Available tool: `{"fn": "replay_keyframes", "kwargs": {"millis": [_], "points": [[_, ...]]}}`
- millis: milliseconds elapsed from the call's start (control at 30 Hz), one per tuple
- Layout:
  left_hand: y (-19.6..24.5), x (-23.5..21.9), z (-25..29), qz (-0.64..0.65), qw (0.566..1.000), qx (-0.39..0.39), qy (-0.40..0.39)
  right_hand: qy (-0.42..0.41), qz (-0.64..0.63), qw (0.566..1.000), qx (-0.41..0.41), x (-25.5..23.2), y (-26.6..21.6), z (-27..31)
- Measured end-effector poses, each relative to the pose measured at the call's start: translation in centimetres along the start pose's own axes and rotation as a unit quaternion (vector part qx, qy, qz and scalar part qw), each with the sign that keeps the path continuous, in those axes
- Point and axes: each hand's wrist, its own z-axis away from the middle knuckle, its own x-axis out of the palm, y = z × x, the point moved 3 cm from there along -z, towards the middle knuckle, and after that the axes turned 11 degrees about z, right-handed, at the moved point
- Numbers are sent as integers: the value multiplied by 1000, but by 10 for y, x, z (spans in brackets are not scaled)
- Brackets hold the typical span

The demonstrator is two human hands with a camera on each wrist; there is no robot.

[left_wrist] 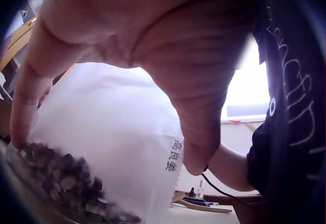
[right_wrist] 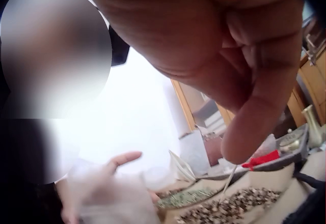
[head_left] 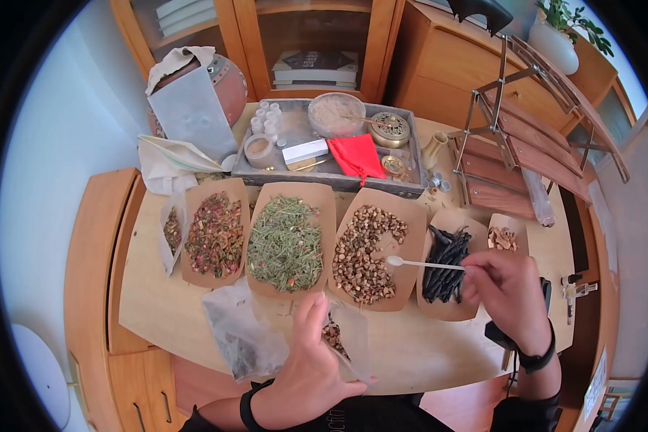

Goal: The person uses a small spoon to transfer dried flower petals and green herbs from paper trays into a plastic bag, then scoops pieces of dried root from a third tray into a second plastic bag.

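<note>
My left hand [head_left: 315, 358] spans a translucent packet [left_wrist: 117, 112] of brown pieces near the table's front edge, thumb at one side and fingers at the other. Printed characters run along the packet's edge by the thumb. Between thumb and fingers my right hand [head_left: 507, 291] pinches a thin white spoon [head_left: 425, 264]. Its small bowl reaches over a paper tray [head_left: 408, 286] of chopped brown pieces [head_left: 367, 252]. Under the spoon's handle lies another tray with black pods [head_left: 448, 259]. In the right wrist view the fingers hide most of the spoon.
Left of these stand trays of green herb [head_left: 284, 245] and reddish petals [head_left: 214, 234]. A plastic bag [head_left: 237, 335] lies in front. Behind, a grey wooden tray [head_left: 252, 167] bears jars, a red pouch [head_left: 356, 155] and a brass burner [head_left: 389, 129]. A folding wooden rack [head_left: 540, 144] rises at right.
</note>
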Motion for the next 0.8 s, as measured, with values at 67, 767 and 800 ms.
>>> {"fn": "replay_keyframes", "kwargs": {"millis": [67,767,800], "points": [[0,-2,1,9,999,35,8,-16,17,1000,12,9,13,-7],[3,-7,0,7,999,41,20,-195,-262,934,149,57,56,-31],[3,-7,0,7,999,41,21,-192,-263,934,148,55,55,-31]]}}
